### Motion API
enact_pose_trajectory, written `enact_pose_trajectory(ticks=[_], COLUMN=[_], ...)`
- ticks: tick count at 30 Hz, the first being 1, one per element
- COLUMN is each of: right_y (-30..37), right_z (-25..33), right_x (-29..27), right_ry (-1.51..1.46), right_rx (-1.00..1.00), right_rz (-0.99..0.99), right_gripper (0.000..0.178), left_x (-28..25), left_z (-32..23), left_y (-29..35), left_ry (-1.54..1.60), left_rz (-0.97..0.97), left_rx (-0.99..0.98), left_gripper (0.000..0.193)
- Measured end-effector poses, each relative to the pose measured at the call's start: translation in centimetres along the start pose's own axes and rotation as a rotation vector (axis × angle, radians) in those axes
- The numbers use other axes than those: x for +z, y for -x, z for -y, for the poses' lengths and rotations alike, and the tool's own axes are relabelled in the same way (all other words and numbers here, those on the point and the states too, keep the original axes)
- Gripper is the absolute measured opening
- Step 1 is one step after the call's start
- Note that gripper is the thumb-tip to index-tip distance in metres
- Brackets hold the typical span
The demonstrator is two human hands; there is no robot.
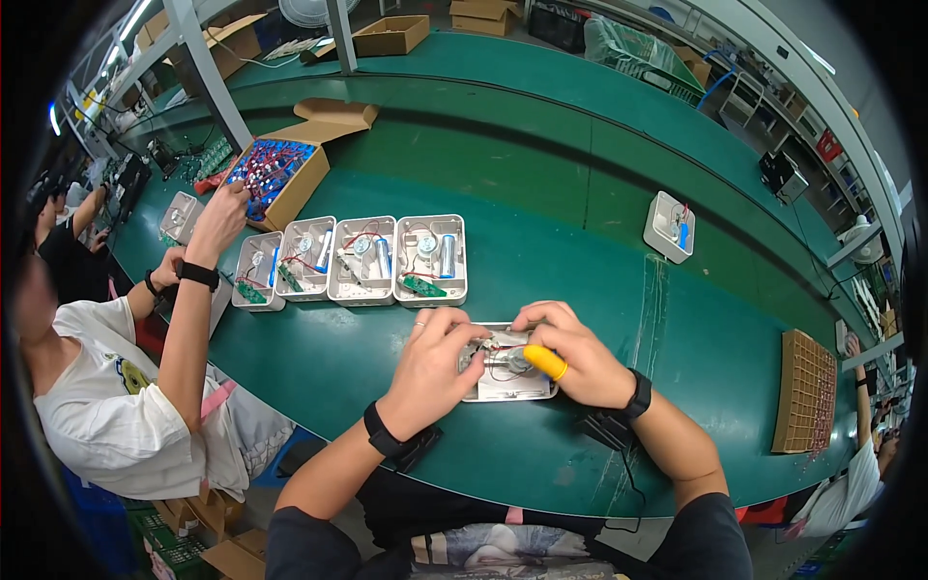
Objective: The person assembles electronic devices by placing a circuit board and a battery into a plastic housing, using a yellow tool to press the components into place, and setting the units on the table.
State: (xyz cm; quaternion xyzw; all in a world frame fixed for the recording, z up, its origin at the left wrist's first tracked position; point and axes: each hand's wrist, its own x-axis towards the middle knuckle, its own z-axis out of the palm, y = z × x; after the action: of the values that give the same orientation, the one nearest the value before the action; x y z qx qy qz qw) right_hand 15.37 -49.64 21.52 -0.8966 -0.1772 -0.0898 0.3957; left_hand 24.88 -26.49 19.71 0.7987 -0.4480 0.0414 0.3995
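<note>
In front of me a white plastic housing [509, 389] lies on the green table, with thin wires and small parts inside. My left hand [435, 365] is bent over its left side, thumb and forefinger curled close together at the wires. From the right, my right hand [583, 360] reaches over the housing with its fingers drawn together. A yellow finger cot [546, 362] covers one of its fingers. What either hand pinches is hidden by the fingers. Beyond my left hand stands a row of several similar open housings [430, 259], holding blue or silver cylindrical cells, round parts and green circuit boards.
At my left a co-worker's hand [224, 217] reaches to a cardboard box [307, 184] of blue cells with red wires. Another open housing [669, 228] stands at the far right. A brown divided tray [804, 391] lies near the right end. A metal post [208, 77] rises at the left.
</note>
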Motion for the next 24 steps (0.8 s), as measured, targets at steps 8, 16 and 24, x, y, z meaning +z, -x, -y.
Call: enact_pose_trajectory(ticks=[8,16,24], right_y=[0.0,-0.6,-0.3], right_z=[-1.5,-1.5,-2.1], right_x=[-4.0,-2.9,-1.3], right_ry=[-0.049,0.364,0.303], right_rx=[0.393,-0.159,-0.189], right_rz=[0.146,-0.073,-0.02], right_gripper=[0.009,0.03,0.032], left_x=[0.4,1.6,2.5], left_z=[-0.5,0.5,1.5], left_y=[-2.5,-3.2,-3.1], left_ry=[0.118,0.373,0.611], left_rz=[0.077,0.147,0.235], left_rx=[-0.1,-0.312,-0.332], left_gripper=[0.028,0.035,0.039])
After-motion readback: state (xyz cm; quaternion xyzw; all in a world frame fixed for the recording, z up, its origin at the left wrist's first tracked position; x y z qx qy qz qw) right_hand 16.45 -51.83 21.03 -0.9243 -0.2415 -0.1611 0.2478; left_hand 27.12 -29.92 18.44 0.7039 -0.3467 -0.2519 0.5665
